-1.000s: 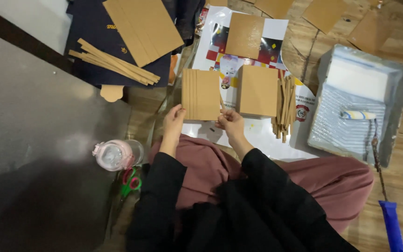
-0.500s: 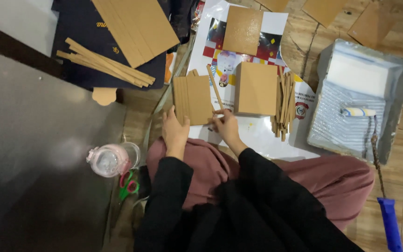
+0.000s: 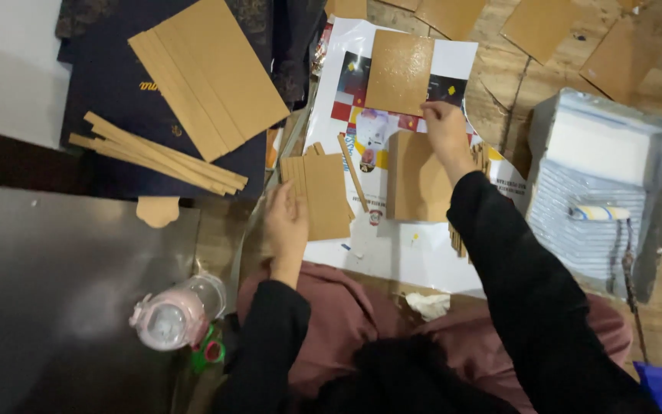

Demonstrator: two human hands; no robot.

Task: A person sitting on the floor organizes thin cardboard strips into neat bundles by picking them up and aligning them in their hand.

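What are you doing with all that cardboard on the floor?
A person sits on the floor with cardboard pieces spread around. The left hand rests on a small cardboard sheet lying on a printed poster. The right hand reaches forward to the edge of a shiny brown square, above another cardboard sheet. A thin cardboard strip lies between the two sheets. A paint tray with a roller sits to the right.

Matt brown cardboard panel (image 3: 325, 195), glossy poster (image 3: 392, 245)
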